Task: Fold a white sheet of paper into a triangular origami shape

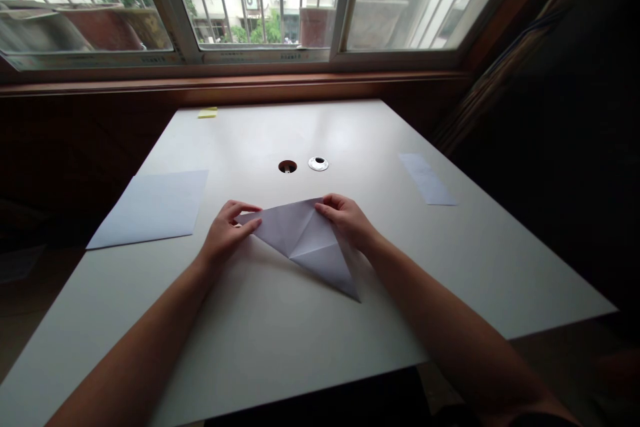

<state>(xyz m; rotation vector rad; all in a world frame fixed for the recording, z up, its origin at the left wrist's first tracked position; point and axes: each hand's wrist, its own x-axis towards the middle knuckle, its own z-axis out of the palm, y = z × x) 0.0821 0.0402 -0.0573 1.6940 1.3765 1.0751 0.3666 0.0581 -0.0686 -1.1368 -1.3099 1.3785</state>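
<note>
A white sheet of paper folded into a triangle (305, 240) lies in the middle of a white table (280, 340). My left hand (227, 230) pinches the triangle's left corner between thumb and fingers. At the upper right corner my right hand (345, 217) has its fingers closed on the paper's edge. The triangle's long point reaches toward me, to the lower right.
A flat white sheet (150, 207) lies at the table's left edge. A narrow paper strip (427, 178) sits to the right. A round cable hole (287, 166) and its loose cap (318, 163) are behind the fold. A yellow note (207, 113) lies at the far edge, under the window.
</note>
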